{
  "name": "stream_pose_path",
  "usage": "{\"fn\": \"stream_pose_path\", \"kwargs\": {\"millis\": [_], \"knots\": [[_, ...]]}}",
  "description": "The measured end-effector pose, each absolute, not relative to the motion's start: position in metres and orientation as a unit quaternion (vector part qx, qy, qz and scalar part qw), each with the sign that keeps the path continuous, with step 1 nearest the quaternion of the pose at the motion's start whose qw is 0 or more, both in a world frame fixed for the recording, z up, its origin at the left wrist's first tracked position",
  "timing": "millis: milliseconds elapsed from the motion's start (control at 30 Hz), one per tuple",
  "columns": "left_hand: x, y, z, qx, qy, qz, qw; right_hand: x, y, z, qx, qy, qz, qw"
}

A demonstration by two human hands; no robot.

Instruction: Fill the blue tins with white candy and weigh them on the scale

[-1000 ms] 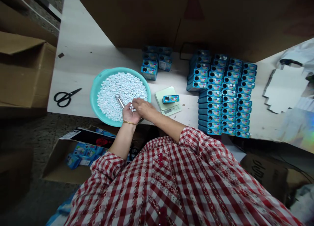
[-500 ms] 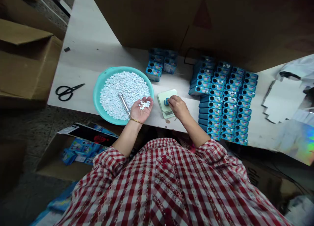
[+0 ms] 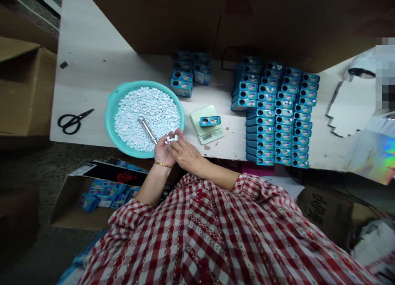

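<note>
My left hand (image 3: 163, 153) is palm up at the front edge of a turquoise basin (image 3: 108, 124), cupping several small white pellets (image 3: 171, 139). Over that palm, my right hand (image 3: 189, 155) has its fingers bent together at the pellets; its fingertips are partly hidden. White pellets (image 3: 145, 106) fill the basin, and a metal scoop (image 3: 147, 129) lies in them. Right of the basin, a small blue box (image 3: 210, 121) rests on a pale green scale (image 3: 200, 112), with white showing in its round opening.
Rows of blue boxes (image 3: 268, 120) stand on the right, and a smaller group (image 3: 182, 86) stands behind the scale. Black scissors (image 3: 74, 121) lie at the left. A large cardboard box (image 3: 185, 21) spans the back. Below the table, an open carton (image 3: 70, 219) holds blue packs.
My right hand has left the blue box on the scale and moved left to the pellets in my left palm. The view has shifted slightly.
</note>
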State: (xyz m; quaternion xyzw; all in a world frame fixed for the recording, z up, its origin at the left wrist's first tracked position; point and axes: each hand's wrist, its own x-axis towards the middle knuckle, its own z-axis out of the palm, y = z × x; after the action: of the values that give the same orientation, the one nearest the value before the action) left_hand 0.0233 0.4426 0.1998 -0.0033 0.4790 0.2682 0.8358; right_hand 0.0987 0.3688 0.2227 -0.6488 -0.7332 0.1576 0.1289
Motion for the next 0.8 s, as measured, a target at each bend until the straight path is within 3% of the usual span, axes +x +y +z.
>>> {"fn": "stream_pose_path", "kwargs": {"millis": [200,500,800], "knots": [[0.011,0.436,0.196,-0.004,0.478,0.265,0.838,0.097,0.372,0.225,-0.648,-0.737,0.18,0.073],[0.019,0.437,0.199,-0.009,0.485,0.241,0.841,0.114,0.373,0.227,-0.661,-0.708,0.229,0.095],[0.034,0.437,0.206,-0.006,0.478,0.227,0.849,0.132,0.364,0.212,-0.667,-0.664,0.195,0.278]]}}
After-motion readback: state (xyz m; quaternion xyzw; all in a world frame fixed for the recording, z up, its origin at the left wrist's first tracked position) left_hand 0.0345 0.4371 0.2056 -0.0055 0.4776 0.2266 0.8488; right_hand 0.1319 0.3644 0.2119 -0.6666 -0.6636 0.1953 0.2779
